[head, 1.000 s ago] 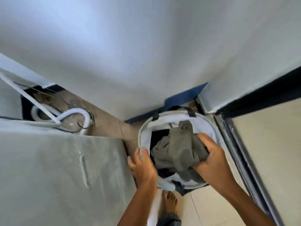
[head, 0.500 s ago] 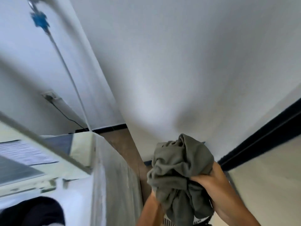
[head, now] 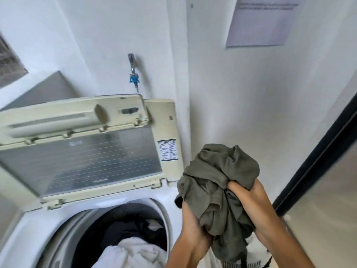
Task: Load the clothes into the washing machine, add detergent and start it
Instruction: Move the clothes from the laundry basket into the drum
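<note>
A crumpled olive-green garment (head: 218, 182) is bunched in the air to the right of the washing machine's drum. My left hand (head: 193, 227) grips it from below and my right hand (head: 249, 198) clutches it from the right. The top-loading washing machine (head: 36, 229) is white, with its cream lid (head: 81, 151) folded up at the back. White (head: 133, 252) and dark (head: 123, 229) clothes lie inside the drum. The laundry basket's rim (head: 257, 262) shows just below the garment at the bottom edge.
White walls close in behind and to the right. A tap with a blue fitting (head: 133, 74) is on the wall above the lid. A paper notice (head: 258, 22) hangs top right. A dark-framed door (head: 318, 151) stands on the right.
The olive garment has come up out of the basket and moved toward the machine. My left hand left the basket rim and took hold of the garment. The view swung up onto the open machine.
</note>
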